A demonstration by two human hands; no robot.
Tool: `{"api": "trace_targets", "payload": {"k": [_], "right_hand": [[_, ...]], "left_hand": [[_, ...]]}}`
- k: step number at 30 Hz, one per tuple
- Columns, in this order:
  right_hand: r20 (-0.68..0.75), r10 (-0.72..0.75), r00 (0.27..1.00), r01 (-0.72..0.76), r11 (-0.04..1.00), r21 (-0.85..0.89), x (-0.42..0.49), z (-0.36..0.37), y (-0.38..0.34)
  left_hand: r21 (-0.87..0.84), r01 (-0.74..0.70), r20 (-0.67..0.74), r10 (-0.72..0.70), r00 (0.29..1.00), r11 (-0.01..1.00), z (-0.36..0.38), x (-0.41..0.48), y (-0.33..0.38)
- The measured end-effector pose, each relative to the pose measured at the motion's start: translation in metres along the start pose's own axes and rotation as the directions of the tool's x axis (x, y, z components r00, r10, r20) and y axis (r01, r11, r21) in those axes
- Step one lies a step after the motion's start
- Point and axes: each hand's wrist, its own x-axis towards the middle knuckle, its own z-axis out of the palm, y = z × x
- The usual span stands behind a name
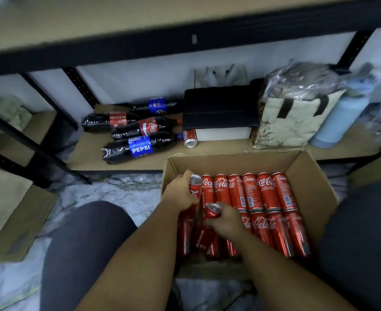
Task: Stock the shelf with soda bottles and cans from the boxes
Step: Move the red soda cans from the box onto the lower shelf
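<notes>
An open cardboard box [302, 167] on the floor holds several red Coca-Cola cans [266, 191] lying in rows. My left hand [180, 194] grips one can [195, 187] at the box's left end, lifted at an angle. Just below it, my right hand [225, 221] holds a second can [212, 211] with its silver top facing up. On the low shelf board [207, 158] lie several dark soda bottles, among them a Pepsi bottle [140, 149] and a Coca-Cola bottle [147, 127]. A single red can [190, 138] lies on its side beside them.
On the same shelf sit a black case on a white box [221, 113], a cream tote bag [293, 117] with plastic-wrapped goods, and a pale blue flask [340, 120]. A black shelf beam [185, 39] runs overhead. Flattened cardboard [9, 212] lies left; my knees flank the box.
</notes>
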Motion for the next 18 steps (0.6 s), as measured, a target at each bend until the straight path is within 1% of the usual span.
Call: {"api": "trace_targets", "payload": {"k": [2,4,7,9,14,16,18], "right_hand": [[-0.065,-0.054,0.996,0.052,0.998,-0.032,-0.008,-0.012,-0.008],[-0.138,-0.115,0.984,0.101,0.989,-0.107,-0.017,-0.023,-0.011],[-0.2,-0.152,0.968,0.107,0.969,-0.22,-0.032,-0.038,-0.008],[-0.201,-0.165,0.966,0.101,0.95,-0.296,-0.038,-0.048,-0.007],[-0.166,-0.149,0.975,0.068,0.908,-0.414,-0.049,-0.062,-0.005],[-0.181,-0.133,0.975,0.041,0.899,-0.436,-0.051,-0.063,0.002],[-0.175,-0.1,0.98,0.01,0.891,-0.453,-0.053,-0.063,0.011]], "left_hand": [[0.046,-0.043,0.02,0.042,0.999,0.998,-0.002,-0.016,0.007],[0.059,-0.073,0.039,0.07,0.997,0.996,0.0,-0.029,0.014],[0.078,-0.114,0.064,0.109,0.992,0.99,0.008,-0.046,0.027],[0.109,-0.131,0.079,0.123,0.989,0.985,0.015,-0.055,0.036],[0.176,-0.164,0.099,0.148,0.984,0.971,0.035,-0.067,0.049],[0.195,-0.182,0.112,0.162,0.98,0.964,0.044,-0.068,0.052],[0.225,-0.209,0.166,0.174,0.971,0.952,0.052,-0.069,0.054]]}}
